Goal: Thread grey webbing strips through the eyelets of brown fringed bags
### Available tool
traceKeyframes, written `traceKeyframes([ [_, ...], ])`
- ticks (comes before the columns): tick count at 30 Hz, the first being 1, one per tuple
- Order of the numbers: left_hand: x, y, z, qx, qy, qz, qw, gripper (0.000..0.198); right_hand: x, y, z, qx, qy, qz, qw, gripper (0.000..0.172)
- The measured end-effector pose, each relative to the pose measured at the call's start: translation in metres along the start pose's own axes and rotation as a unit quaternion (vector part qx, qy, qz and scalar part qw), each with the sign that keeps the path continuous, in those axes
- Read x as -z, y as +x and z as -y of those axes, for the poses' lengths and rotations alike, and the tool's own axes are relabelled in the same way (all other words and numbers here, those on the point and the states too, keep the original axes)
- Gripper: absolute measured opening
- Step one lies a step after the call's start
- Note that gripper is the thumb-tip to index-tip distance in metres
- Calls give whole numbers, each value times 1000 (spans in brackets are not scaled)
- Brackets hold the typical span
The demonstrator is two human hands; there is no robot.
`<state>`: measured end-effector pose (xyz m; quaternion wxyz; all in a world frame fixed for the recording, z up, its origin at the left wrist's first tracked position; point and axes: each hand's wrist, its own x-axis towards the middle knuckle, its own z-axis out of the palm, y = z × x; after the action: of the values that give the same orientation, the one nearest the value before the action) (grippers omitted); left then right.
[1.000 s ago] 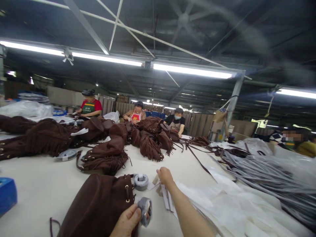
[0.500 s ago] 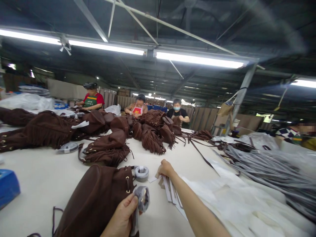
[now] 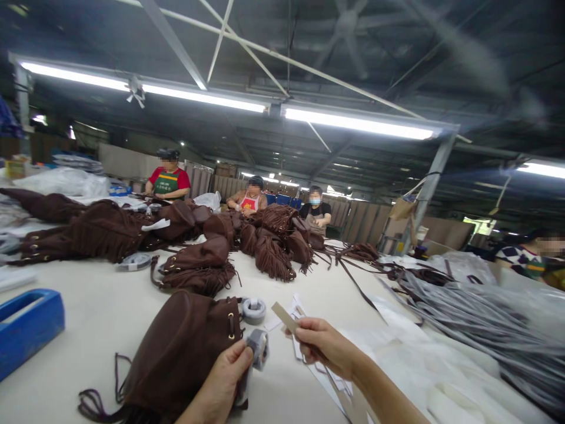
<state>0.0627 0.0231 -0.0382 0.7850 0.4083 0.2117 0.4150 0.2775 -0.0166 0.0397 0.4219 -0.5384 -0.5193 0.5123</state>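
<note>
A grey wrapped piece (image 3: pixel 257 347) is clenched by the left hand (image 3: pixel 220 386) beside the brown bag (image 3: pixel 176 353); a card strip (image 3: pixel 285 318) is pinched by the right hand (image 3: pixel 327 348).

Left hand (image 3: pixel 223 380) low, close to body, back toward camera, thumb (image 3: pixel 242 355) up and pressed against curled fingers, grip closed. Right hand (image 3: pixel 324 344) raised a little higher, just right of left hand, fingers folded, thumb on top, pinch closed. Right forearm (image 3: pixel 388 394) bare, angled in from lower right. Hands near, not touching.
</note>
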Motion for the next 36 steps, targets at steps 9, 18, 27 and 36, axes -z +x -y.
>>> traceKeyframes([
  [9, 3, -10, -4, -36, 92, -20, 995, 57, -48, -74, -17, -57, -66, -58, 994, 25],
  [18, -9, -23, -14, -83, 88, 5, 993, 43, -70, -56, -12, -19, -105, -129, 986, 18],
  [27, -6, -19, -4, -90, 82, 54, 991, 59, -85, -43, -26, 8, 44, -64, 997, 37],
  [36, -13, -25, -10, -80, 144, 67, 984, 42, -91, -38, -41, 15, 71, -78, 994, 42],
])
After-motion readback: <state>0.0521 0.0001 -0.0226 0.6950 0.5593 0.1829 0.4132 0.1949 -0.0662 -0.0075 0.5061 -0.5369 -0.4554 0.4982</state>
